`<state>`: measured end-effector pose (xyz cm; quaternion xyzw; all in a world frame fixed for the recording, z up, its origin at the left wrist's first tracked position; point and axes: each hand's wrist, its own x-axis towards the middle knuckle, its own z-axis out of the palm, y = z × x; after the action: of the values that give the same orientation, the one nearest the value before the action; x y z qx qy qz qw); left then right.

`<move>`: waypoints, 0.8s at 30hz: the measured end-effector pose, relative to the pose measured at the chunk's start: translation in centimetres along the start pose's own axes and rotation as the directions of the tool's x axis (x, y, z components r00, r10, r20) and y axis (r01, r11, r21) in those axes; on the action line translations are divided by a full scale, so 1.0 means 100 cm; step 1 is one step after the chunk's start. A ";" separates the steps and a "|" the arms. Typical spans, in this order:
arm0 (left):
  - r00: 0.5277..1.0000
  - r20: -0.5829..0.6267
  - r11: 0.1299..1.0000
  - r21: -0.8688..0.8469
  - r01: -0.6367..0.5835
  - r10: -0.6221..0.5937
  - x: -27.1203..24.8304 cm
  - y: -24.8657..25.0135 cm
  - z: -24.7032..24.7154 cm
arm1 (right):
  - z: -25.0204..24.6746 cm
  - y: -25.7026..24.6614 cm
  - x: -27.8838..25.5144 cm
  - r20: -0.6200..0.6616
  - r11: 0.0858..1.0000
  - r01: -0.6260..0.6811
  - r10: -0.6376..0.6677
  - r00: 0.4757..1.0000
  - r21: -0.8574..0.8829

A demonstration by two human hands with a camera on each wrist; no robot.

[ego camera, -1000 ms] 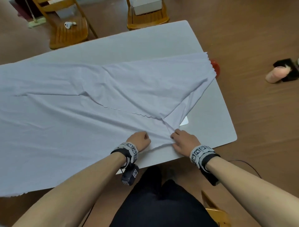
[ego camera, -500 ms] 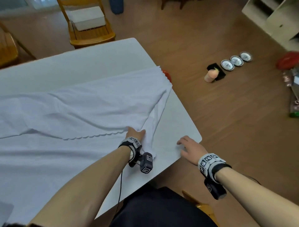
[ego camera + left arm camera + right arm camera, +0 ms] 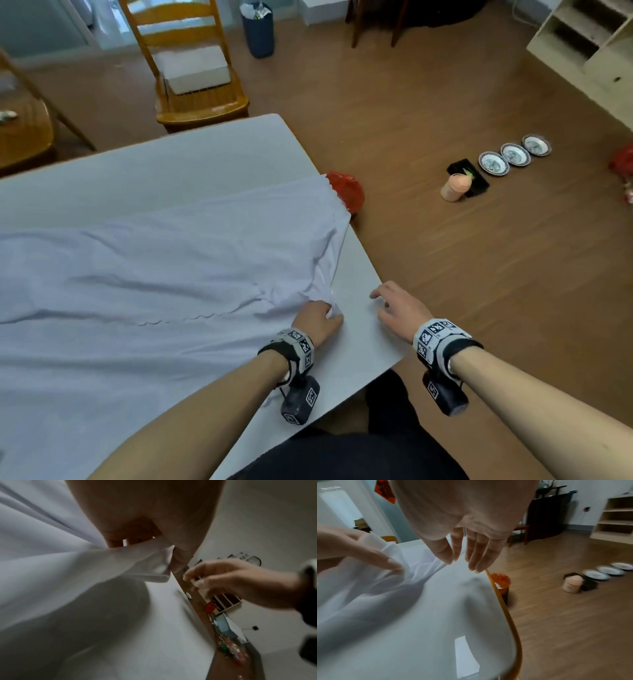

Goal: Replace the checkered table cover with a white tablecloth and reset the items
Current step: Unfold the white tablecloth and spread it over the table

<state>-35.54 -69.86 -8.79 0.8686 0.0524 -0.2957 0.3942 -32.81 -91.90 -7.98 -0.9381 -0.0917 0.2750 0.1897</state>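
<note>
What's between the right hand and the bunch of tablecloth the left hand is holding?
Only bare white tabletop, seen in the head view: the right hand hovers open beside the tablecloth corner pinched by the left hand.

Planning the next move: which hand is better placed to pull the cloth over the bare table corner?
Left hand: it already pinches the tablecloth fold. The right hand hovers open, holding nothing.

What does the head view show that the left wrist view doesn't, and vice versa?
Head only: the three plates in a row on the floor, the peach cup beside them, and the wooden chair past the table.
Left wrist only: the thumb and fingers pinching the fold from beneath.
Both: the left hand gripping the white tablecloth, and the right hand open, holding nothing.
</note>
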 end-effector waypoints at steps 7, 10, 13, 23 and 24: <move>0.991 -0.038 0.992 -0.031 0.126 -0.127 -0.015 0.034 0.035 | -0.026 0.015 0.086 0.078 0.947 0.322 -0.320 0.944 -0.006; 0.956 -0.137 0.959 -0.153 0.237 -0.258 -0.029 0.047 0.062 | -0.029 0.020 0.092 0.154 0.897 0.442 -0.438 0.886 0.010; 0.925 -0.178 0.933 -0.200 0.299 -0.335 -0.043 0.061 0.089 | -0.035 0.023 0.088 0.229 0.840 0.541 -0.520 0.823 -0.037; 0.949 -0.276 0.988 -0.001 0.156 -0.150 -0.059 0.084 0.140 | -0.036 0.006 0.063 0.453 0.419 0.870 -0.742 0.494 -0.261; 0.954 -0.283 0.993 0.025 0.113 -0.101 -0.059 0.085 0.142 | -0.038 0.005 0.059 0.466 0.357 0.886 -0.756 0.460 -0.296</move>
<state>-44.32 -85.05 -7.24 0.9055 0.1488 -0.1911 0.3484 -25.77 -91.89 -8.13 -0.7322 -0.6428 0.2221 0.0384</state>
